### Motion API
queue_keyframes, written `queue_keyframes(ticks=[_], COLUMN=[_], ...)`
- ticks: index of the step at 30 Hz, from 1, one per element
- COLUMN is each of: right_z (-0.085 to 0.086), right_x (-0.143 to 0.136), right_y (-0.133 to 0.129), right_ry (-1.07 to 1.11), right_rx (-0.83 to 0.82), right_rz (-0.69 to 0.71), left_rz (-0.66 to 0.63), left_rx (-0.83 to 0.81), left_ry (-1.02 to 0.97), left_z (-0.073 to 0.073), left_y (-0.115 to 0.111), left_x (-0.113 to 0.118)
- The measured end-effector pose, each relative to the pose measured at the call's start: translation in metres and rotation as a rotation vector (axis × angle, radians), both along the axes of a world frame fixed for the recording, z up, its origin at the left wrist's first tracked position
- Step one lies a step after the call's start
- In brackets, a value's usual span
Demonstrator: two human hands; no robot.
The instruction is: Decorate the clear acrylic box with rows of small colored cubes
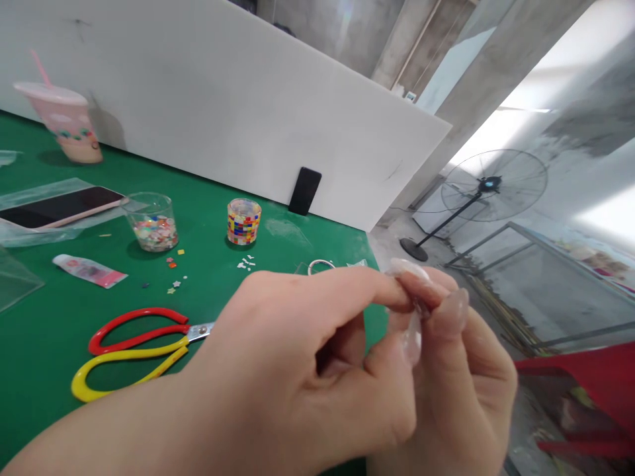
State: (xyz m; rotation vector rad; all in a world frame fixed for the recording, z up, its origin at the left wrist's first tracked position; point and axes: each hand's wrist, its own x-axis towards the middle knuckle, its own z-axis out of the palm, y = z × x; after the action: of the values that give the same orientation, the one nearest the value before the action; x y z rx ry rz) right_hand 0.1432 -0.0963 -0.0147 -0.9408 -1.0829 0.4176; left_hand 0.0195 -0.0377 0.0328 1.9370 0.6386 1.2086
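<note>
My left hand [317,357] and my right hand [456,357] meet in front of me, above the green table. Both are closed, with thumbs and forefingers pinched together at the fingertips. Whatever sits between them is too small or too hidden to name. Left of my left wrist lie scissors [141,340] with one red and one yellow handle, their blades partly behind my hand. Beyond my hands stands a small clear cup [243,223] covered in colourful mosaic bits. Several white chips [246,263] are scattered before it, and a pale ring [320,266] shows just past my fingers.
A clear cup of colourful pieces [153,228], a pink-white tube [90,270] and a phone [62,206] on plastic lie to the left. Behind are a pink drink cup [67,125], a white board [213,92] and an upright black phone [304,190]. A fan [490,185] stands beyond the table.
</note>
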Motion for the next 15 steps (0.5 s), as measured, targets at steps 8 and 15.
queue_keyframes(ticks=[8,15], right_z=[-0.004,0.002], right_x=[0.003,-0.003], right_y=[-0.004,0.001], right_ry=[-0.084,0.055], right_rx=[0.011,-0.027], right_rz=[-0.038,-0.014], left_rz=[0.073,0.132], left_rx=[0.22,0.237], left_ry=[-0.033,-0.026], left_z=[-0.011,-0.011], left_y=[-0.001,-0.003], left_x=[-0.004,-0.008])
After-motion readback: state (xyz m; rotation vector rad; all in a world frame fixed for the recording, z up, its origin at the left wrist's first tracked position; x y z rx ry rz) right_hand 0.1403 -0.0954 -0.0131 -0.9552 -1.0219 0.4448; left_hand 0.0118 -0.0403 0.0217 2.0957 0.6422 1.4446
